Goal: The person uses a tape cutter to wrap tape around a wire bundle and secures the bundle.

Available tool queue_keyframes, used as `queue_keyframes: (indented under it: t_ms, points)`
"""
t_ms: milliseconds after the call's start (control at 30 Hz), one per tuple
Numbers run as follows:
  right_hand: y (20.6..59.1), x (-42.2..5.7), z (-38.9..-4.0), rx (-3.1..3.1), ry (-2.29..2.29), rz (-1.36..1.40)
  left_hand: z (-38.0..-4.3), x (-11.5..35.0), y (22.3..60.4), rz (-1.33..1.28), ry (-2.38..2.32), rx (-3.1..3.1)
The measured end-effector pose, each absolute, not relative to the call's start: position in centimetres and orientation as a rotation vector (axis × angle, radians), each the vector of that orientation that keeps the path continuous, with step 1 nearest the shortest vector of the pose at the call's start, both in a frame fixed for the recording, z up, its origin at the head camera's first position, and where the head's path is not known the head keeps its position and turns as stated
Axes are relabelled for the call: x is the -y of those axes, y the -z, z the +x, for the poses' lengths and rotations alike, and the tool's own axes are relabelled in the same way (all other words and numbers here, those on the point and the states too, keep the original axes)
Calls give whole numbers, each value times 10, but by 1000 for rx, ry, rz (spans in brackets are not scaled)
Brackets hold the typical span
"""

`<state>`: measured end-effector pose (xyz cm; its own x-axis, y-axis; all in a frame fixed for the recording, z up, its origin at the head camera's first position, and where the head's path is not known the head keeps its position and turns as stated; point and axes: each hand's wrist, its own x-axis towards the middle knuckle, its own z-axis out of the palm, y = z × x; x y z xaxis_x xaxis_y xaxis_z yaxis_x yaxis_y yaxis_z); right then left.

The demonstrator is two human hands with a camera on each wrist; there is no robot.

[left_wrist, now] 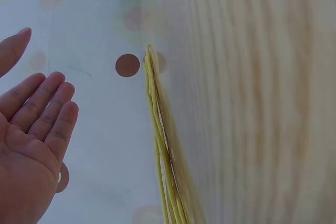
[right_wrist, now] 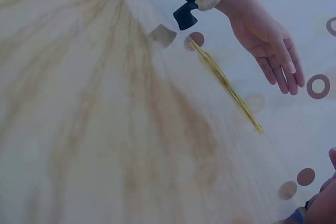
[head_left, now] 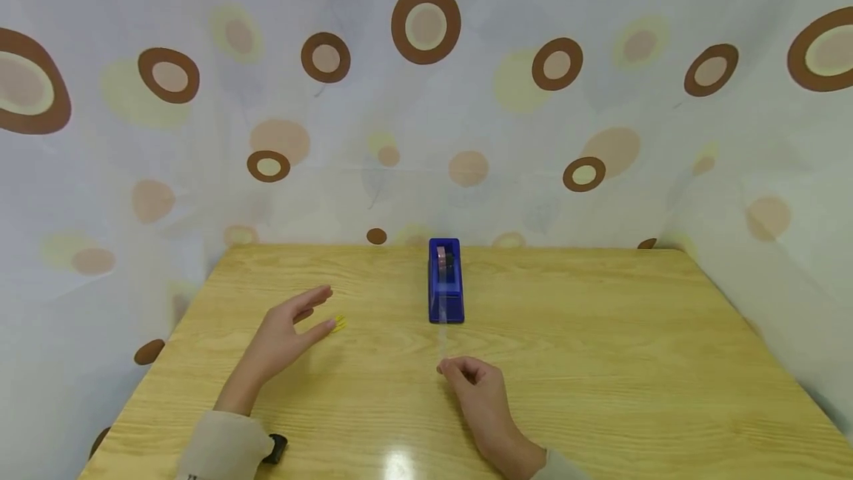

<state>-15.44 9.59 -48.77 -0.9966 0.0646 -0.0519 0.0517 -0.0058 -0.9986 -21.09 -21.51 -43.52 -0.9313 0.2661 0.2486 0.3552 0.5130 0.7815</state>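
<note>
A blue tape dispenser (head_left: 455,310) stands at the back middle of the table, with a roll (head_left: 442,258) in it. From it a strip of clear tape (head_left: 443,339) runs toward the person. My right hand (head_left: 483,398) pinches the strip's near end between thumb and curled fingers; in the right wrist view only part of that hand (right_wrist: 325,203) shows. The left hand (head_left: 283,339) is held above the table, fingers extended and thumb apart, holding nothing. Near it lies a bundle of thin yellow strands (left_wrist: 160,129), looped at one end and mostly hidden behind the hand in the head view.
The wood-grain table (head_left: 600,361) runs back to a pale sheet (head_left: 426,117) printed with brown and beige circles, which also hangs at both sides. A small black device (head_left: 275,449) is worn at the left wrist, by the light sleeve (head_left: 223,443).
</note>
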Motion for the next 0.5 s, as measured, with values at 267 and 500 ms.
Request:
queue_keyframes:
  t_ms: [267,500]
  points:
    - [487,-95,-153,2198,-2240,-143,-200,235,436,-488,1318,2684]
    - [485,-95,-153,2207,-2231,-153,-197,247,442,-447,1276,2698]
